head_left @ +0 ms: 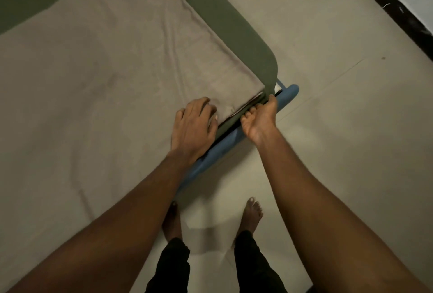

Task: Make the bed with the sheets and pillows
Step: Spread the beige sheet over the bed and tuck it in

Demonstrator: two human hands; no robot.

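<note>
Tucking is proceeding at the bed's right corner: left hand (194,126) is pressing spread fingers flat on the sheet (105,70), right hand (259,119) is gripping the green edge (225,129) palm-up, best pulling taut before pushing under.

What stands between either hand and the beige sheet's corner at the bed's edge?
Nothing visible does. The left hand presses on the sheet at its corner; the right hand grips the green edging beside it, above the blue frame.
</note>
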